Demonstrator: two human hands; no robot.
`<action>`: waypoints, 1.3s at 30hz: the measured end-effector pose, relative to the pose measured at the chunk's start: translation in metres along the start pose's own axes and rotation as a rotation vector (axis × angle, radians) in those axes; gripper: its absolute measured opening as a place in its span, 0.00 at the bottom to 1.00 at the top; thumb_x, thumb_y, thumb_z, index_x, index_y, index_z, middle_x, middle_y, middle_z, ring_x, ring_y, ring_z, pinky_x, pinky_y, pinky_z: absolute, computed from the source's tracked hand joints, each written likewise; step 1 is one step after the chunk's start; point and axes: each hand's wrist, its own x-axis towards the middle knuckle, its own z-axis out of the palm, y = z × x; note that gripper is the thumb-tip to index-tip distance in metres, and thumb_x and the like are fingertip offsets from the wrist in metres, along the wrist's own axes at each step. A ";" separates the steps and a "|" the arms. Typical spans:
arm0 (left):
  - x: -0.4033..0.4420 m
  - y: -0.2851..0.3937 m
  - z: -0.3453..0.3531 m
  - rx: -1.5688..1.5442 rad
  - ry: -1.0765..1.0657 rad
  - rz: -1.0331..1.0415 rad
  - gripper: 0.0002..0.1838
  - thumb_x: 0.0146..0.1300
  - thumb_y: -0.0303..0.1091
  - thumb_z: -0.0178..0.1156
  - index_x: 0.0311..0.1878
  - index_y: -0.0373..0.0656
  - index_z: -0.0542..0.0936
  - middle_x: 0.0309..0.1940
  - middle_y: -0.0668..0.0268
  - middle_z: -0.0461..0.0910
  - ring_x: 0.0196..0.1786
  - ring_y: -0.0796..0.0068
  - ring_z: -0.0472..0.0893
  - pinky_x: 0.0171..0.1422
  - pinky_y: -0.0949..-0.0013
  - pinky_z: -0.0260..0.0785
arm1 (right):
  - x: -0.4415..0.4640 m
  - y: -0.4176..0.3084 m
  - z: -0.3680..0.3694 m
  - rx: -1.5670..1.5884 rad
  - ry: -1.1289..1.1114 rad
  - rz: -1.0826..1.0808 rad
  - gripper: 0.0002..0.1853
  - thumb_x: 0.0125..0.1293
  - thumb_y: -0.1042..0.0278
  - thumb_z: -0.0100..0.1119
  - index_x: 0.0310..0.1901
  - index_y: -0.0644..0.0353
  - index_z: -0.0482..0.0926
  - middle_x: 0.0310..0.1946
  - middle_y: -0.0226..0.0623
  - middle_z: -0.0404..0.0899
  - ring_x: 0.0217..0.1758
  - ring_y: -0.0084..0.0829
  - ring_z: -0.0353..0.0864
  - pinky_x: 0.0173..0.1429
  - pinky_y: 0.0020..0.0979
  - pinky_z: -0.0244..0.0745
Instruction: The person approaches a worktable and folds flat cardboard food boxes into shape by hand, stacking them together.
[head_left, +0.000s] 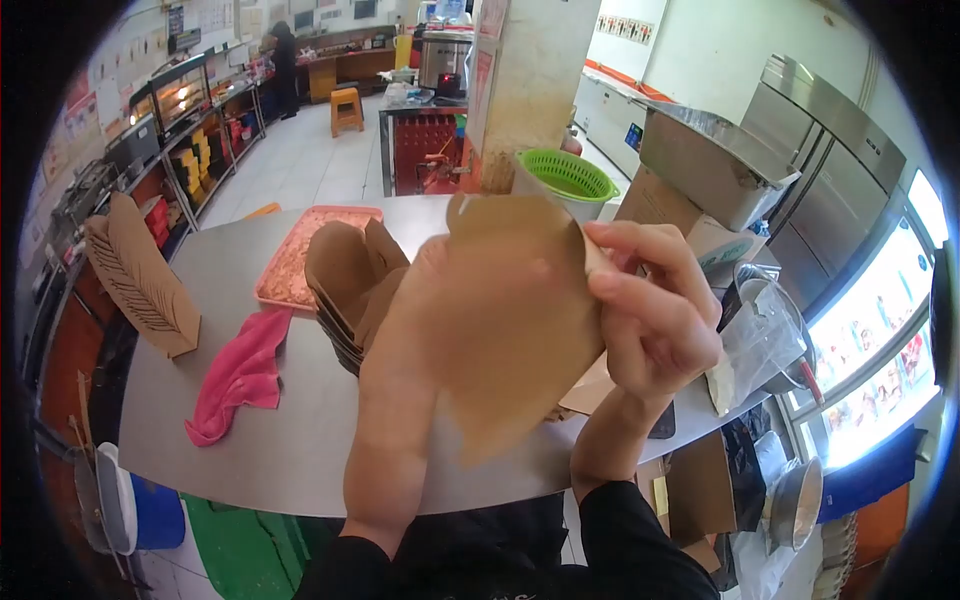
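head view: the right hand pinches a brown cardboard piece by its upper right edge, thumb and forefinger drawn close with the edge between them, the other fingers curled in toward the palm. the cardboard piece lies just left of those fingertips, in the middle of the frame, held up above the table; it is blurred, wide at the top and narrowing to a corner at the bottom. the left hand is at its left side, mostly covered by the card, so i cannot tell how far its fingers are open or how they hold it. both forearms come up from black sleeves at the bottom of the frame.

just left of the left hand stands a stack of brown cartons, nested together on the metal table. behind the stack, toward the upper left, is a pink tray with pinkish contents too small to make out. a bright pink cloth lies crumpled left of centre, and farther left a tall carton with black print stands near the table's edge.

beyond the card, above centre, sits a green basket; to its right, a metal bin rests tilted on a cardboard box. clear plastic lies at the right side of the table.
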 end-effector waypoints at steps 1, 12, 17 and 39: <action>-0.003 -0.002 0.000 -0.028 0.037 -0.003 0.23 0.62 0.27 0.71 0.61 0.37 0.80 0.50 0.60 0.87 0.48 0.71 0.88 0.56 0.66 0.81 | 0.000 0.001 -0.001 0.002 0.004 -0.039 0.14 0.52 0.80 0.66 0.40 0.54 0.91 0.42 0.48 0.87 0.36 0.33 0.83 0.35 0.26 0.76; -0.024 0.024 0.026 0.025 -0.053 -0.306 0.29 0.63 0.34 0.69 0.66 0.37 0.75 0.54 0.57 0.85 0.49 0.65 0.88 0.55 0.64 0.82 | -0.005 0.001 -0.009 -0.064 0.111 -0.234 0.09 0.60 0.73 0.66 0.42 0.55 0.85 0.43 0.54 0.85 0.41 0.48 0.82 0.39 0.37 0.77; -0.036 0.019 0.043 -0.172 -0.267 -0.120 0.26 0.62 0.34 0.75 0.62 0.40 0.79 0.51 0.66 0.84 0.51 0.78 0.83 0.53 0.73 0.76 | -0.007 0.003 -0.017 -0.150 0.074 -0.191 0.07 0.66 0.78 0.61 0.45 0.60 0.82 0.48 0.59 0.81 0.48 0.54 0.82 0.48 0.45 0.79; -0.035 0.035 0.052 -0.069 -0.150 -0.263 0.22 0.73 0.39 0.65 0.65 0.41 0.77 0.52 0.66 0.85 0.50 0.73 0.87 0.53 0.70 0.81 | -0.011 -0.006 -0.021 -0.186 0.118 -0.151 0.06 0.55 0.78 0.68 0.36 0.63 0.89 0.43 0.56 0.83 0.43 0.47 0.87 0.45 0.37 0.83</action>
